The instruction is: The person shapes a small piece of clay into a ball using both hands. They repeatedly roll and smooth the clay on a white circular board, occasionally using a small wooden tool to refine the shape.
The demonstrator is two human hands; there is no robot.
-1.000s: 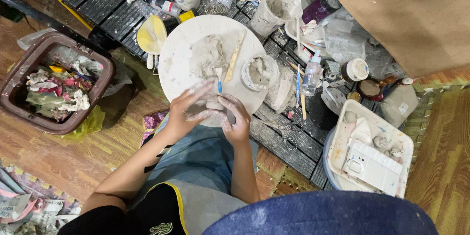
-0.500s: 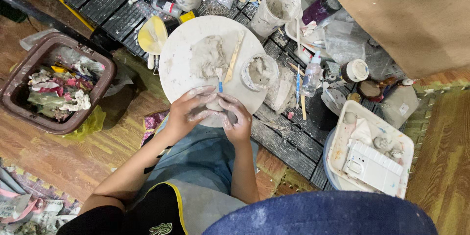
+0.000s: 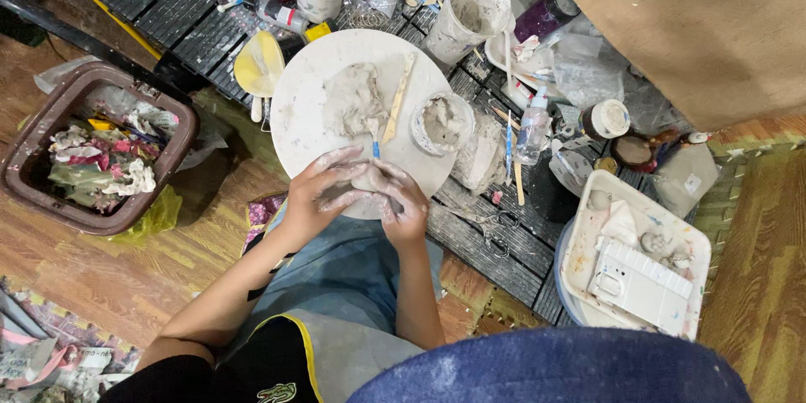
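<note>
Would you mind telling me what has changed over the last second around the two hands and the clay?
Very little. The left hand and right hand stay cupped together around the small lump of clay at the near edge of the round white board; only the fingers shift slightly. The larger clay slab, wooden stick, clay-filled cup and brown bin have not moved.

A wooden floor [image 3: 101, 277] meets dark slatted boards [image 3: 495, 243] beneath a brown cloth-covered surface [image 3: 697, 25].

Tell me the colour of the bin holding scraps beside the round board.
Brown plastic bin, clearest in the head view.
</note>
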